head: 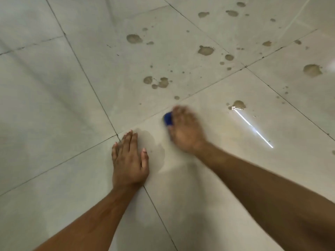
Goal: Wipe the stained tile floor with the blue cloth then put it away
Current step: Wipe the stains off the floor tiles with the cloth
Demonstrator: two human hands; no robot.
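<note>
My right hand is blurred with motion and covers a bunched blue cloth on the pale tile floor. Only a small blue edge of the cloth shows at the hand's left side; whether the fingers curl round it is too blurred to tell. My left hand lies flat on the floor with straight fingers, near a crossing of grout lines. Several brown stains dot the tiles beyond the hands, such as a double blot and a wet one to the right of the cloth.
A faint damp smear lies between my two hands. A bright streak of reflected light crosses the tile on the right. Dark grout lines divide the floor into large squares. More stains spread toward the upper right.
</note>
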